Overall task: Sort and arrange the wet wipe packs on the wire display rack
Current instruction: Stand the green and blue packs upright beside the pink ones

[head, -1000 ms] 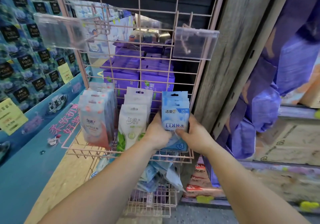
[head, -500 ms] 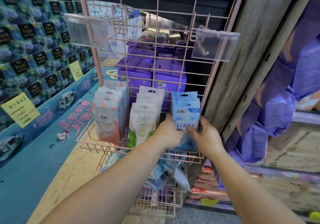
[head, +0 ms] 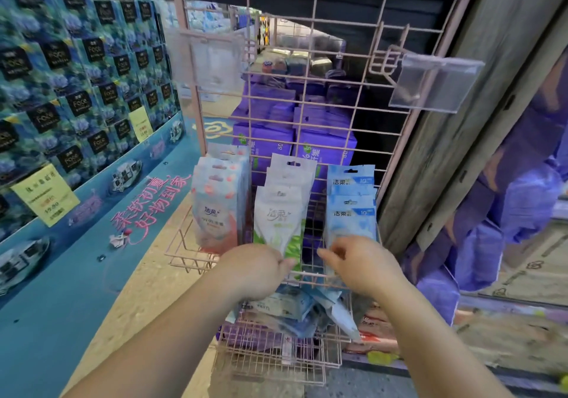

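Three rows of wet wipe packs hang on the pink wire rack (head: 307,96): pink-printed packs (head: 215,210) on the left, green-and-white packs (head: 281,216) in the middle, blue packs (head: 350,210) on the right. My left hand (head: 255,271) is curled at the bottom corner of the front green-and-white pack, thumb pinching its lower edge. Just below the front blue pack is my right hand (head: 359,265), its fingers loosely curled and brushing that pack's bottom edge without gripping it. Loose blue packs (head: 292,308) lie jumbled in the lower wire basket (head: 276,360).
Two clear plastic label holders (head: 436,84) stick out from upper hooks. A blue tissue display wall (head: 76,90) stands on the left. Purple boxes (head: 267,142) sit behind the rack, and a wooden post (head: 461,151) and purple bags (head: 507,213) are at right.
Both hands have let go of the front blue pack and dropped lower. My left hand shifted left onto the green-and-white pack. The view moved closer and to the left.
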A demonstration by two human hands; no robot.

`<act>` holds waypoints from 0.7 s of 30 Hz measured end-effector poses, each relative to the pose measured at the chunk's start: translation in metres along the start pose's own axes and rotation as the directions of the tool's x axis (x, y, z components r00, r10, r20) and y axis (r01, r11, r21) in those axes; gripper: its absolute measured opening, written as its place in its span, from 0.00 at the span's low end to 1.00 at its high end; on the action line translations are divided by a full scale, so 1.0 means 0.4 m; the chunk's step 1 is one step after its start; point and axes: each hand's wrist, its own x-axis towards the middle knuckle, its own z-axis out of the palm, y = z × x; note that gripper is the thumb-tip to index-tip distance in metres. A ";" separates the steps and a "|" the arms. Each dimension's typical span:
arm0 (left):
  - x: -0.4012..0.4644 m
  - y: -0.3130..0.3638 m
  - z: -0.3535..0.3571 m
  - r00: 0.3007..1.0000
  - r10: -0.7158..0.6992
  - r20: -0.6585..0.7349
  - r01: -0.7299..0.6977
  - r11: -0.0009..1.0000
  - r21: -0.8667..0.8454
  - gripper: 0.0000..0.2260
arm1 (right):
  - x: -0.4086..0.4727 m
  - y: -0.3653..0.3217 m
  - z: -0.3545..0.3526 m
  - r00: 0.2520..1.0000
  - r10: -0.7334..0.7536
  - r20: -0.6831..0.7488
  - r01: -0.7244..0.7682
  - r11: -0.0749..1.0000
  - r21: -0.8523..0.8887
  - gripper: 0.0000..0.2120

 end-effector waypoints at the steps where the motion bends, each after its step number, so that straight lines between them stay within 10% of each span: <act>1: 0.011 0.001 -0.002 1.000 0.003 0.007 -0.003 1.000 0.011 0.27 | -0.004 -0.006 -0.008 0.992 -0.004 0.123 0.026 0.984 -0.178 0.22; 4: 0.031 -0.006 0.006 0.999 0.030 0.015 -0.030 1.000 0.003 0.26 | -0.018 -0.015 -0.006 0.951 0.007 0.310 0.119 0.914 -0.387 0.25; 15: 0.053 -0.029 0.019 0.952 0.089 -0.293 -0.146 0.973 -0.177 0.19 | 0.006 0.027 0.058 0.981 -0.070 -0.183 0.066 0.997 -0.027 0.17; 21: 0.065 -0.023 0.034 0.954 0.051 -0.297 -0.129 0.960 -0.249 0.21 | 0.016 0.026 0.048 0.997 -0.071 -0.030 0.068 0.995 -0.075 0.18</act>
